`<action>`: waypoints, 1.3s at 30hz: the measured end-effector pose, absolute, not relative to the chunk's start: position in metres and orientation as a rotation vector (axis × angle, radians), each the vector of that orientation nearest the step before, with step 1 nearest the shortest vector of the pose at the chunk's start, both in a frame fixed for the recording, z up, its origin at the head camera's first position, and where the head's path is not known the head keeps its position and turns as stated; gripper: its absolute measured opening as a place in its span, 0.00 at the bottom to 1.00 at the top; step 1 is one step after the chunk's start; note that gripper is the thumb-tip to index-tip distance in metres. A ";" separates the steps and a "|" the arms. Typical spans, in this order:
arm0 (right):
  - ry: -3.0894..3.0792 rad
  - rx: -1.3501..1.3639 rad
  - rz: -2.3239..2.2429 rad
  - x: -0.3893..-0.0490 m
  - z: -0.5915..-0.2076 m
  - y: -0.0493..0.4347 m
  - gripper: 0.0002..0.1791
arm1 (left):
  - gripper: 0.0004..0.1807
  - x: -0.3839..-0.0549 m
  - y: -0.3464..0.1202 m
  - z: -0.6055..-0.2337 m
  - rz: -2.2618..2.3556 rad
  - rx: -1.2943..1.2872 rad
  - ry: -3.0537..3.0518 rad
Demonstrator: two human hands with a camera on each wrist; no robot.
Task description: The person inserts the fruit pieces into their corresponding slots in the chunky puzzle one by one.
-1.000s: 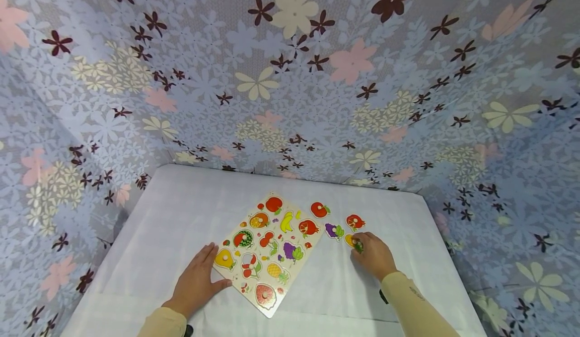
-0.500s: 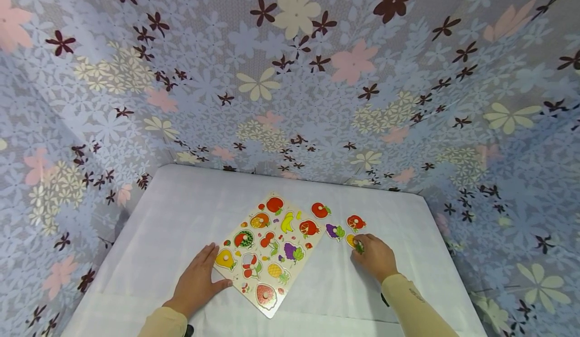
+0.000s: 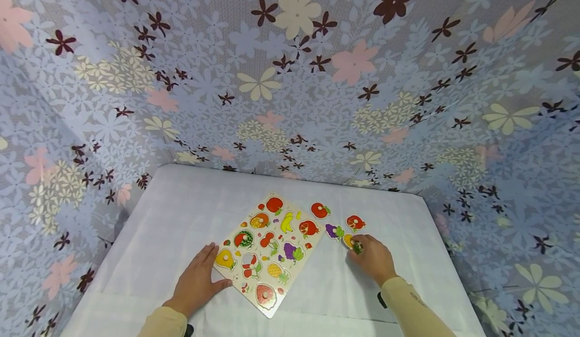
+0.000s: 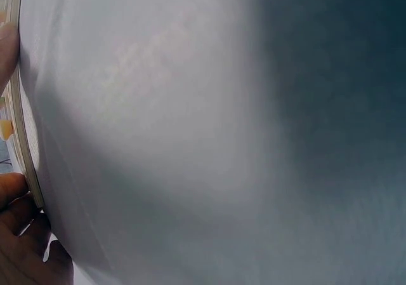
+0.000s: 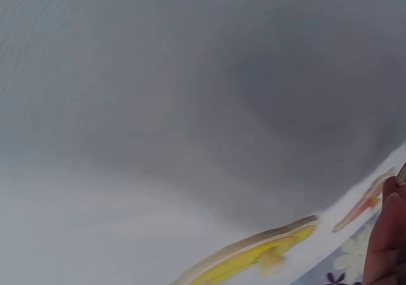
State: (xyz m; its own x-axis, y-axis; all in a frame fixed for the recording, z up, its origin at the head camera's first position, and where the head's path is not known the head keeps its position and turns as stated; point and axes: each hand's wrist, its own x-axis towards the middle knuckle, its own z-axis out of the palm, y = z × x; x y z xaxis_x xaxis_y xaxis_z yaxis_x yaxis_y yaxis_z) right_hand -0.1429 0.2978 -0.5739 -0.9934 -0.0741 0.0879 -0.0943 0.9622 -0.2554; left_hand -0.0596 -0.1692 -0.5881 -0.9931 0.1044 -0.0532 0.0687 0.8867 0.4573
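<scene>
A fruit puzzle board (image 3: 254, 291) lies at an angle on the white-covered table. My left hand (image 3: 195, 279) rests at its left edge, thumb and fingers spread apart; in the left wrist view, fingers (image 4: 25, 234) touch the wooden edge (image 4: 25, 152). To the right of the board, my right hand (image 3: 373, 259) pinches a pineapple puzzle piece (image 3: 348, 240), yellow with green leaves and partly hidden by the fingers. A grape piece (image 3: 333, 231) lies right beside it. In the right wrist view only fingers (image 5: 387, 240) show at the right edge.
Loose pomegranate (image 3: 355, 222) and red tomato-like (image 3: 319, 209) pieces lie beyond the right hand. The board bears several knobbed pieces, among them a watermelon (image 3: 243, 238). A yellow knobbed piece (image 5: 254, 253) shows in the right wrist view. Floral cloth (image 3: 290, 100) surrounds the table.
My right hand has shifted slightly left with the pineapple piece, bringing it closer to the grape piece. My left hand and the board have kept their places.
</scene>
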 end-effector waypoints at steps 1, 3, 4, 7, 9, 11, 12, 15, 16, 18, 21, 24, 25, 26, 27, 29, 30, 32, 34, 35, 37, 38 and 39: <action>-3.025 0.142 0.409 -0.142 -0.573 0.296 0.23 | 0.58 -0.060 -0.169 -0.588 0.714 0.139 2.979; -3.007 0.169 0.422 -0.141 -0.572 0.293 0.23 | 0.58 -0.059 -0.169 -0.588 0.711 0.144 2.984; -3.001 0.179 0.430 -0.140 -0.571 0.291 0.23 | 0.58 -0.059 -0.169 -0.588 0.714 0.148 2.985; -2.988 0.199 0.451 -0.137 -0.569 0.283 0.22 | 0.58 -0.059 -0.169 -0.586 0.720 0.150 2.986; -2.987 0.204 0.477 -0.135 -0.567 0.277 0.22 | 0.57 -0.059 -0.169 -0.586 0.719 0.148 2.984; -2.984 0.208 0.505 -0.132 -0.563 0.270 0.22 | 0.57 -0.059 -0.169 -0.585 0.713 0.146 2.984; -2.985 0.212 0.512 -0.131 -0.562 0.267 0.22 | 0.57 -0.059 -0.169 -0.585 0.713 0.145 2.984; -2.979 0.244 0.543 -0.126 -0.557 0.256 0.23 | 0.57 -0.059 -0.170 -0.586 0.708 0.148 2.987; -2.980 0.253 0.547 -0.125 -0.556 0.253 0.23 | 0.57 -0.059 -0.170 -0.586 0.708 0.150 2.989; -2.982 0.273 0.560 -0.122 -0.556 0.247 0.24 | 0.58 -0.060 -0.170 -0.586 0.708 0.154 2.989; -2.987 0.292 0.581 -0.119 -0.555 0.238 0.24 | 0.58 -0.059 -0.170 -0.586 0.709 0.158 2.991; -2.984 0.320 0.588 -0.116 -0.554 0.230 0.23 | 0.58 -0.059 -0.170 -0.587 0.710 0.155 2.991; -2.980 0.333 0.589 -0.115 -0.554 0.228 0.23 | 0.58 -0.059 -0.170 -0.587 0.709 0.154 2.990; -2.978 0.346 0.590 -0.114 -0.554 0.225 0.22 | 0.58 -0.059 -0.170 -0.587 0.708 0.150 2.989; -2.972 0.362 0.590 -0.113 -0.554 0.223 0.22 | 0.58 -0.059 -0.170 -0.587 0.705 0.147 2.987; -2.965 0.395 0.589 -0.111 -0.553 0.218 0.22 | 0.58 -0.059 -0.170 -0.586 0.702 0.142 2.984; -2.965 0.408 0.592 -0.110 -0.553 0.216 0.22 | 0.58 -0.059 -0.170 -0.586 0.701 0.140 2.982; -2.962 0.441 0.597 -0.108 -0.552 0.212 0.22 | 0.58 -0.059 -0.170 -0.586 0.701 0.137 2.980; -2.961 0.474 0.594 -0.107 -0.553 0.209 0.21 | 0.58 -0.059 -0.169 -0.586 0.703 0.135 2.979; -2.961 0.488 0.597 -0.106 -0.553 0.207 0.21 | 0.58 -0.059 -0.169 -0.586 0.705 0.135 2.978; -2.962 0.511 0.600 -0.104 -0.554 0.204 0.20 | 0.58 -0.058 -0.169 -0.586 0.708 0.135 2.977; -2.963 0.523 0.599 -0.104 -0.555 0.202 0.20 | 0.58 -0.058 -0.169 -0.585 0.711 0.135 2.976; -2.966 0.530 0.603 -0.103 -0.555 0.200 0.20 | 0.58 -0.058 -0.169 -0.586 0.713 0.136 2.975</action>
State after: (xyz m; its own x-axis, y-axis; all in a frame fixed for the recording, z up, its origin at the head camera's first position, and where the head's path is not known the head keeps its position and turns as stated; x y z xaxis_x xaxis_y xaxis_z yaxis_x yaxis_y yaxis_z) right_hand -0.1031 0.2003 -0.5547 -0.9382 -0.3191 0.1335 -0.3460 0.8636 -0.3666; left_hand -0.0583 -0.1688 -0.5855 -0.9930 0.1044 -0.0561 0.0676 0.8877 0.4554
